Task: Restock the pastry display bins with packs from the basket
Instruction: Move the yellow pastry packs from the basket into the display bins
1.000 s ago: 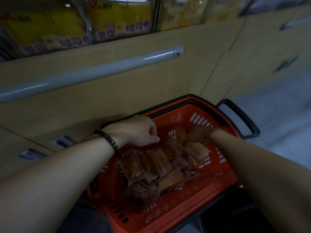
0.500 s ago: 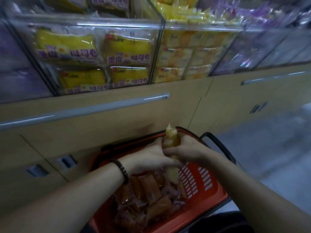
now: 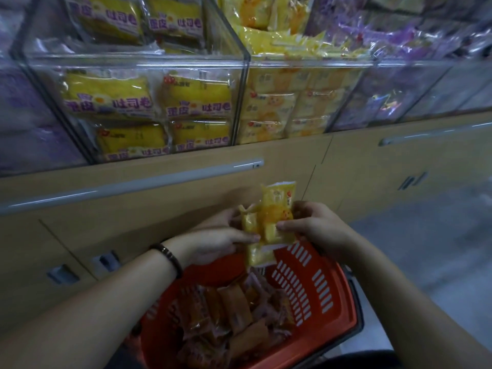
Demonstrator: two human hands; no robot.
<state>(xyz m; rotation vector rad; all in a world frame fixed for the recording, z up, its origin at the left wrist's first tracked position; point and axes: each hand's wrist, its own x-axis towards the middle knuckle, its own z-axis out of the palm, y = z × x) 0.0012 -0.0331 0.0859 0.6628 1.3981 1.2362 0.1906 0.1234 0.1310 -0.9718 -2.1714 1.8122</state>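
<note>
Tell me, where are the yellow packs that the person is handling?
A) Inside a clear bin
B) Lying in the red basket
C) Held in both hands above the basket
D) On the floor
C: the left hand and the right hand both grip the yellow packs, above the red basket.

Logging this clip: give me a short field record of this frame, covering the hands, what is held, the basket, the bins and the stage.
left hand: grips the yellow packs from the left
right hand: pinches the same packs from the right
held item: a few yellow packs, upright, above the basket
basket: red, holds more loose packs
display bins: clear, holding shelved packs in yellow
stage: packs lifted out, not yet in a bin
</note>
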